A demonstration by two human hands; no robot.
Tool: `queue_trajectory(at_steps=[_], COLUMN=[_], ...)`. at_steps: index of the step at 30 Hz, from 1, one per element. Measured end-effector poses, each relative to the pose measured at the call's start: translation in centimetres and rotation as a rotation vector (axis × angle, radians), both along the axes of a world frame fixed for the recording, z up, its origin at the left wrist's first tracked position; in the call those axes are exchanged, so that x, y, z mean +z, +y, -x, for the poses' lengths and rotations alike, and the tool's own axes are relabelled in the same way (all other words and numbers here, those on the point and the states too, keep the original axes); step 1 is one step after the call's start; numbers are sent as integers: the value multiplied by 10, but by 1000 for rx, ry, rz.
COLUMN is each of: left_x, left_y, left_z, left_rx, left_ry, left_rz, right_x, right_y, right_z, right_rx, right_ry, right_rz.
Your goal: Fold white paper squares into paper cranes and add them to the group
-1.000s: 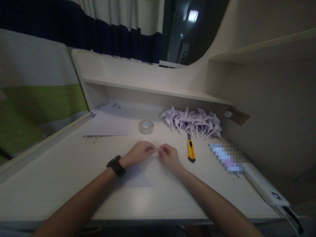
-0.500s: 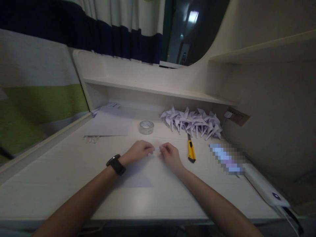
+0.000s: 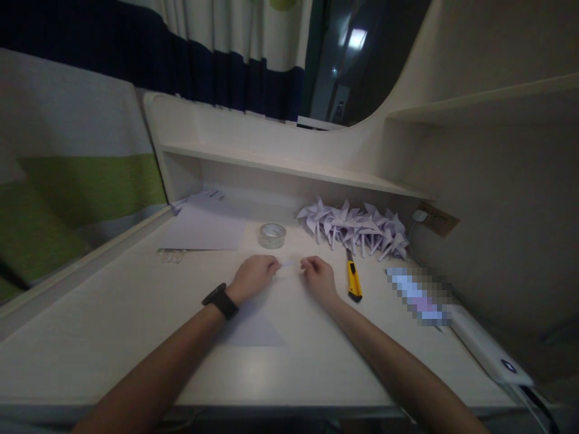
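My left hand [image 3: 259, 276], with a black watch [image 3: 220, 299] on its wrist, pinches one end of a small white paper strip [image 3: 287, 263] above the desk. My right hand [image 3: 319, 277] is just to the right of the strip, a small gap between them. Its fingers are loosely curled, and the tips look slightly apart. Beneath my left wrist lies a white sheet of paper [image 3: 260, 331], partly covered by the forearm. Behind the hands stands a roll of clear tape [image 3: 272, 236].
Several white paper pinwheels [image 3: 353, 226] lie in a row at the back right. A yellow utility knife [image 3: 354, 280] is right of my right hand. Stacked paper [image 3: 205, 226] lies back left. A blurred-out phone-like object [image 3: 416, 295] and a white power strip [image 3: 488, 346] are at the right.
My right fingers have come away from the strip's right end and moved slightly right. My left hand keeps its pinch. The whole view has shifted slightly.
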State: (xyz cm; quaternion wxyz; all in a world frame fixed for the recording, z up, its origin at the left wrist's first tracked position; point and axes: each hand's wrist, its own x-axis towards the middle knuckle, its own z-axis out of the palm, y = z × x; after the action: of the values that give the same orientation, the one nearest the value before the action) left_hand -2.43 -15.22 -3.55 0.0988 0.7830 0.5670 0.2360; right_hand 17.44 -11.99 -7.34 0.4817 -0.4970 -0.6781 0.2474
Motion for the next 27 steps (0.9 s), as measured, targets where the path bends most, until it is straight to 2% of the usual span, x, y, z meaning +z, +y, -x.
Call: queue_trajectory(at_steps=[4,7,9,16,22,27], left_x=[0,-3,-4,-2,2,2], left_y=[2,3,4,5,1,1], left_z=[4,7,8,8,7,8], left_rx=[111,154,163,177,170,174], left_ry=[50,84,101,117,113,107], left_rz=[-9,-17,-27,-40,-22,-16], right_x=[16,29,34,33,33,38], right_y=[49,79,89,97,106,106], right_z=[12,28,40,62,58,55], right_rx=[-29,-54,-72,-194,-123,-96], right_ry=[-359,-449,-494,-598,-590,-594], right_rz=[-144,-133,-123,26,80,54])
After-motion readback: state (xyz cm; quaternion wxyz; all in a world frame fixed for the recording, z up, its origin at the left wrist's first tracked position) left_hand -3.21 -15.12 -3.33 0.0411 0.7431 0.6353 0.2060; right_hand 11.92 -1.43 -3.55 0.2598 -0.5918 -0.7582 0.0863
